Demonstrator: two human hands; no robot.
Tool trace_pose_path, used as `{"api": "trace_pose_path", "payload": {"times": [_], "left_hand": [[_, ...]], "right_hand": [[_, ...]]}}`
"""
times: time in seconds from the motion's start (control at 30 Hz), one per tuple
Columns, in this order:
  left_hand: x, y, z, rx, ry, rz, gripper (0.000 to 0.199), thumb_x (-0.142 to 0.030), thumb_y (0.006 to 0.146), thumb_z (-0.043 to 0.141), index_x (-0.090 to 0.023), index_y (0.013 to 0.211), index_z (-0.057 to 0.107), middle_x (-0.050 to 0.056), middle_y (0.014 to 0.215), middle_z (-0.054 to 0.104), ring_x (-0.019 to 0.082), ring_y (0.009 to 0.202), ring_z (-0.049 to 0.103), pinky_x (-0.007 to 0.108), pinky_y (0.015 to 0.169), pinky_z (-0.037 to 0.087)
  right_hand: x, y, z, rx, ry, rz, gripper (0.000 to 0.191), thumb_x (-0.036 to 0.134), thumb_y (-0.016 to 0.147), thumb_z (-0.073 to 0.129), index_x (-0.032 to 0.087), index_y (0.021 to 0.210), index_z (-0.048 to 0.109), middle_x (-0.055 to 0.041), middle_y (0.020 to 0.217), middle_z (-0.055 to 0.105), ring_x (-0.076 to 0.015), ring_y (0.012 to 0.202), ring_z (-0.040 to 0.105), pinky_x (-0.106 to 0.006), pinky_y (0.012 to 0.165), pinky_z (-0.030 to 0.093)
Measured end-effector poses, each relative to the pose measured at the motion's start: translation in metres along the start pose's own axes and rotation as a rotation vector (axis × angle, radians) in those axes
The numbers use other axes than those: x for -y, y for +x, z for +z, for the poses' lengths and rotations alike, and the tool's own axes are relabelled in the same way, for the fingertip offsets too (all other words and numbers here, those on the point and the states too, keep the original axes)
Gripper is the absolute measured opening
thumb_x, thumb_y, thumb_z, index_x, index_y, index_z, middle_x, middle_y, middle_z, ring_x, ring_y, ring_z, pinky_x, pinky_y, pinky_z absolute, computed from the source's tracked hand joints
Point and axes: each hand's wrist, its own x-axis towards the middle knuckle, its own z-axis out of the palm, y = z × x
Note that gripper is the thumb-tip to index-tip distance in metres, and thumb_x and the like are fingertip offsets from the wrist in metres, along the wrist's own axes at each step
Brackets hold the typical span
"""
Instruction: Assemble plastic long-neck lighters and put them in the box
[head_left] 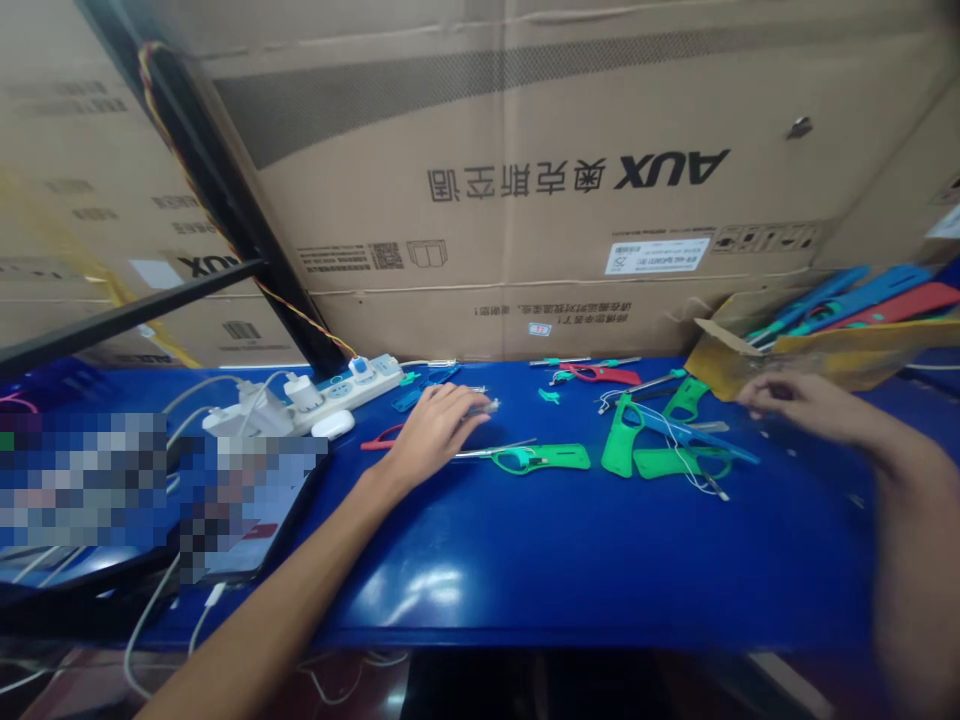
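Note:
My left hand [435, 428] is over the blue table with its fingers stretched out and the thumb apart from them. A small shiny piece [493, 405] is at its fingertips. Beside its wrist lies a red lighter casing [382, 440], and just to its right a green lighter casing [555, 457] with a metal tube. My right hand [795, 402] is in front of an opened yellow-brown carton [727, 365], fingers curled and slightly blurred; whatever they pinch is too small to make out. Green lighter handles [621, 445] with thin white wires lie between the hands.
Blue and red casings [862, 300] fill the carton. Another red lighter [607, 374] lies farther back. On the left are a white power strip [352, 390] with plugs, a white earbud case [334, 425] and a tablet [274, 520]. A large cardboard box [525, 120] stands behind.

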Motion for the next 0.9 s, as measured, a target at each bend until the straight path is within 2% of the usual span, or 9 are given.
{"api": "trace_pose_path", "payload": {"times": [0.03,0.1,0.13,0.2,0.33,0.43,0.53,0.7,0.9], "left_hand": [[-0.003,0.0,0.001,-0.012,-0.027,-0.006,0.017,-0.033,0.102,0.055,-0.019,0.11,0.06,0.005,0.109,0.07,0.02,0.1,0.06,0.035,0.091,0.041],[-0.011,0.001,0.003,-0.027,-0.087,0.0,0.016,-0.032,0.101,0.056,-0.019,0.109,0.058,0.005,0.11,0.068,0.02,0.103,0.061,0.035,0.092,0.042],[-0.014,0.001,0.003,-0.024,-0.117,0.011,0.015,-0.031,0.101,0.056,-0.019,0.11,0.058,0.005,0.11,0.068,0.02,0.105,0.06,0.035,0.094,0.042],[-0.021,0.001,0.005,-0.008,-0.167,0.04,0.015,-0.029,0.102,0.053,-0.019,0.113,0.056,0.006,0.112,0.067,0.02,0.107,0.06,0.035,0.095,0.043],[-0.028,0.0,0.008,0.026,-0.217,0.077,0.014,-0.026,0.104,0.05,-0.019,0.116,0.054,0.005,0.114,0.067,0.018,0.105,0.062,0.037,0.098,0.043],[-0.029,-0.001,0.009,0.066,-0.222,0.106,0.013,-0.025,0.105,0.048,-0.019,0.115,0.054,0.004,0.109,0.068,0.017,0.1,0.062,0.038,0.099,0.041],[-0.031,-0.001,0.01,0.084,-0.219,0.131,0.014,-0.026,0.105,0.046,-0.019,0.115,0.054,0.003,0.105,0.068,0.017,0.097,0.062,0.037,0.097,0.042],[-0.036,-0.002,0.011,0.036,-0.243,0.109,0.017,-0.028,0.104,0.049,-0.019,0.119,0.051,0.005,0.105,0.067,0.018,0.095,0.061,0.035,0.091,0.045],[-0.041,-0.003,0.009,0.05,-0.266,0.111,0.015,-0.023,0.107,0.041,-0.019,0.116,0.052,0.006,0.104,0.062,0.017,0.093,0.059,0.031,0.081,0.044]], "right_hand": [[0.012,-0.001,0.002,0.063,0.068,-0.048,0.012,0.019,0.078,0.073,0.017,0.067,0.073,-0.0092,0.072,0.073,-0.0157,0.065,0.065,-0.028,0.065,0.047],[0.047,-0.003,0.008,0.054,0.152,-0.181,0.015,0.032,0.086,0.068,0.018,0.084,0.073,-0.0092,0.087,0.074,-0.0171,0.075,0.064,-0.03,0.07,0.047],[0.067,-0.004,0.014,0.041,0.169,-0.24,0.021,0.039,0.087,0.066,0.019,0.089,0.072,-0.0086,0.088,0.074,-0.017,0.073,0.062,-0.03,0.067,0.046],[0.11,-0.008,0.028,0.13,0.25,-0.354,0.029,0.048,0.09,0.062,0.02,0.092,0.069,-0.0061,0.081,0.071,-0.0157,0.064,0.057,-0.03,0.06,0.043],[0.171,-0.022,0.068,0.32,0.329,-0.649,0.022,0.041,0.093,0.059,0.021,0.093,0.069,-0.0034,0.091,0.073,-0.0151,0.069,0.061,-0.029,0.066,0.046],[0.184,-0.039,0.096,0.316,0.444,-0.653,0.022,0.038,0.097,0.055,0.022,0.102,0.07,-0.0034,0.097,0.074,-0.0164,0.081,0.066,-0.03,0.075,0.049],[0.184,-0.053,0.109,0.37,0.574,-0.586,0.022,0.04,0.097,0.057,0.024,0.105,0.071,-0.0024,0.102,0.075,-0.0173,0.089,0.068,-0.031,0.081,0.05],[0.186,-0.061,0.104,0.362,0.701,-0.482,0.018,0.041,0.092,0.064,0.026,0.094,0.074,0.0001,0.096,0.075,-0.0176,0.091,0.068,-0.033,0.085,0.051],[0.193,-0.067,0.101,0.471,0.818,-0.384,0.018,0.04,0.092,0.064,0.026,0.1,0.072,0.0003,0.091,0.073,-0.0154,0.083,0.066,-0.032,0.077,0.051]]}}
